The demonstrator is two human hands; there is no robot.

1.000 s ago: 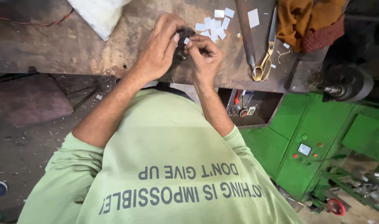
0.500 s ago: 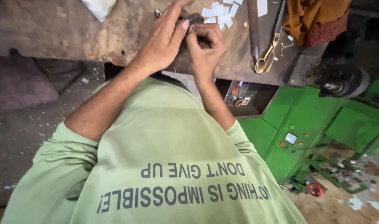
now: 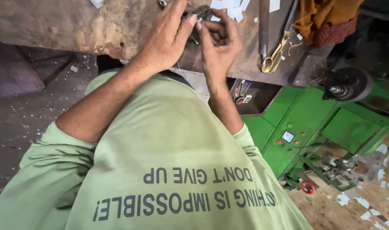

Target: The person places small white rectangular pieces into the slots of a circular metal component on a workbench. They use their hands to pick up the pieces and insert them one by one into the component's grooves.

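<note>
A small dark metal part (image 3: 199, 13) is pinched between the left hand (image 3: 169, 36) and right hand (image 3: 220, 42) over the bench's (image 3: 54, 21) near edge, fingertips closed tightly, apparently to steady it.

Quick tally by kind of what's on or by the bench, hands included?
Hands: 2, left hand and right hand, both pinching a small dark metal part
Metal part: 1
Scissors: 1
Metal rod: 1
Cloth: 1
Green machine: 1
White paper slips: a cluster, cut off by the frame, uncounted
Total: 7 plus slips
</note>
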